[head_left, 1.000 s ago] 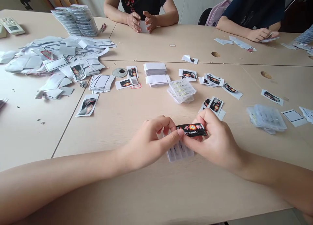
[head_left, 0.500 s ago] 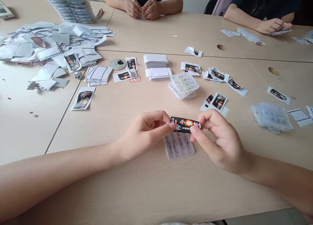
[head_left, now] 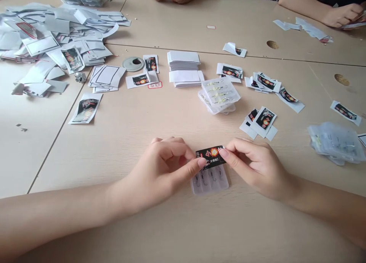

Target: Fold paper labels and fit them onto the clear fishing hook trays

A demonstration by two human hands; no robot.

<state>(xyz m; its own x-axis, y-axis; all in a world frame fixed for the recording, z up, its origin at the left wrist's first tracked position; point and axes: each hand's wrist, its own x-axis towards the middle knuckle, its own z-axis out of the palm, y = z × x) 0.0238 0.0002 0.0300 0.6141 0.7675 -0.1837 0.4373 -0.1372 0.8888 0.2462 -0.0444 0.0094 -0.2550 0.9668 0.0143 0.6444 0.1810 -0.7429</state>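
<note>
Low at the centre of the frame, the left hand (head_left: 156, 167) and right hand (head_left: 254, 171) are both closed in a pinch on a small black printed paper label (head_left: 211, 157) with a red-and-yellow burst on it, the left thumb against its left end and the right thumb and forefinger at its right end. Its lower edge overlaps the top of a clear plastic rectangular case (head_left: 209, 183) of small dark hooks, which lies flat on the pale wood-toned table (head_left: 120, 232) beneath the hands. The label looks light, thin and easily creased, so it is best taken by its short ends; the case looks light, stiff and slick, best held by its edges. Farther up sit a stack of clear hook cases (head_left: 219, 95) and a pile of white paper cards (head_left: 183, 66); more black-and-white printed labels (head_left: 264, 121) lie to the right, a heap of white paper scraps (head_left: 54, 37) fills the upper left, and a co-worker's hands (head_left: 341, 15) work at the upper right.
</note>
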